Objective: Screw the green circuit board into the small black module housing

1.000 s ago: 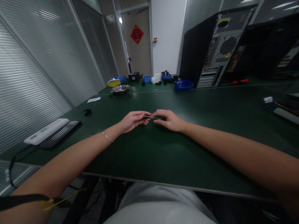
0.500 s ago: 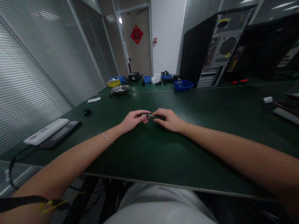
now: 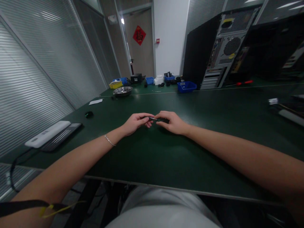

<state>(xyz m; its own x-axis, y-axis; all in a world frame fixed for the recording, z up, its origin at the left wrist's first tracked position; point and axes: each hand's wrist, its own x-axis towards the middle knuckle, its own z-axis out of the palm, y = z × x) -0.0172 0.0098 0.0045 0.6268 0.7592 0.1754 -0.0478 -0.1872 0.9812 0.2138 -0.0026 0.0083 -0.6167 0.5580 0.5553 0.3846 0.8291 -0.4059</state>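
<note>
Over the middle of the table, both of my hands meet at a small screwdriver [image 3: 153,118] with a thin, shiny shaft. My left hand [image 3: 137,123] is closed, its thumb and index finger pinching a dark piece at the shaft's left end. Curled around the right end is my right hand [image 3: 173,123], with a dark shape, seemingly the handle, between thumb and fingers. The fingers hide most of both ends, so the exact fit cannot be made out.
On the green table [image 3: 152,158], a keyboard [image 3: 60,136] and a mouse [image 3: 88,114] lie left. A metal bowl [image 3: 122,91], a blue bin [image 3: 186,86] and a computer case [image 3: 201,50] stand at the back. A red-handled tool [image 3: 244,83] and computer parts [image 3: 289,114] lie right.
My left fingers have shifted slightly right along the shaft, closer to my right hand. My right hand stays nearly in place.
</note>
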